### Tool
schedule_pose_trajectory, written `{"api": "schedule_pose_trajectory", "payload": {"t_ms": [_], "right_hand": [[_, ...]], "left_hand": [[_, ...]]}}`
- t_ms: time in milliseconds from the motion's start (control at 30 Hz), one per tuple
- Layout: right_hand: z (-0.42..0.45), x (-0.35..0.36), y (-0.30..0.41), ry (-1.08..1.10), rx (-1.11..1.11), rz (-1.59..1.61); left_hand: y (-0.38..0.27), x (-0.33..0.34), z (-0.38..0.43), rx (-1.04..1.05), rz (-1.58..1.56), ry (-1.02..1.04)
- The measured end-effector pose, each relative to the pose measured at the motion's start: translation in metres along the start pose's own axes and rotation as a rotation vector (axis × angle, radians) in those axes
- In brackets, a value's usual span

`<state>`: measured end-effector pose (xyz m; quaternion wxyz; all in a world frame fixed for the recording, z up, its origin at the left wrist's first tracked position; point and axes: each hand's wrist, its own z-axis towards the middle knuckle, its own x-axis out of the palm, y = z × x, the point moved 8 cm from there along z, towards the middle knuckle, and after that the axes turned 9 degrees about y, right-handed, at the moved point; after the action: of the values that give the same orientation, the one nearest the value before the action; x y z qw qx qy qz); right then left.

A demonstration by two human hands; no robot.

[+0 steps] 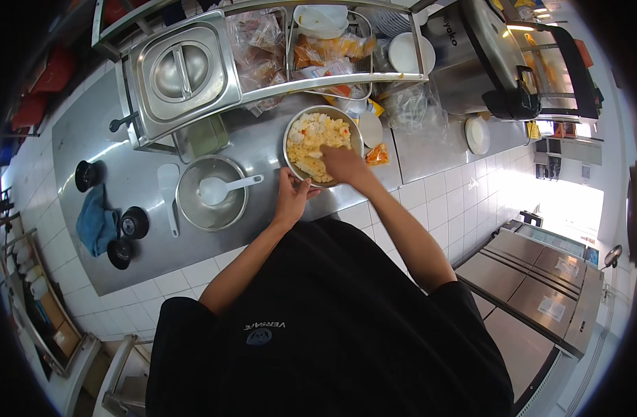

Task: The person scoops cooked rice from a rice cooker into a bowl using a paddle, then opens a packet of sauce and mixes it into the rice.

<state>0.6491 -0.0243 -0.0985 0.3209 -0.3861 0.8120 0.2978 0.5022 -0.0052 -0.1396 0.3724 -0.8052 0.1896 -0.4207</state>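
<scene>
A round metal bowl (358,139) with a yellow, rice-like food mix (318,136) stands on the steel counter in front of me. My left hand (293,192) grips the bowl's near-left rim, thumb and fingers on its edge. Over the food is my right hand (342,164), its fingers reaching into the mix at the bowl's right side; a pale piece shows by the fingertips, and whether they hold it is hidden. Left of my hands, a larger metal bowl (235,211) holds a white plastic scoop (217,191). A white spatula (169,193) lies beside that bowl.
A steel shelf (339,81) with a lidded pan (183,73) and bagged food runs along the far side. An orange packet (377,155) lies right of the bowl. Black bowls (135,222) and a blue cloth (96,221) are at left; a large metal appliance (475,57) stands at far right.
</scene>
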Motion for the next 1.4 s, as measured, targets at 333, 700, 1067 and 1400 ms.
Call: {"api": "schedule_pose_trajectory", "payload": {"t_ms": [333,700,1067,1400], "right_hand": [[-0.042,0.009,-0.011,0.367,-0.104,-0.117],[-0.046,0.019,-0.029,0.047,0.154,1.016],[-0.096,-0.004,-0.037,0.205,0.296,1.534],[-0.12,-0.07,-0.003,-0.519,-0.105,0.587]], "left_hand": [[0.0,0.0,0.0,0.011,-0.042,0.022],[0.002,-0.008,-0.008,-0.006,-0.06,-0.003],[-0.001,-0.001,-0.009,0.007,-0.075,0.002],[0.001,-0.005,-0.008,0.014,-0.061,-0.002]]}}
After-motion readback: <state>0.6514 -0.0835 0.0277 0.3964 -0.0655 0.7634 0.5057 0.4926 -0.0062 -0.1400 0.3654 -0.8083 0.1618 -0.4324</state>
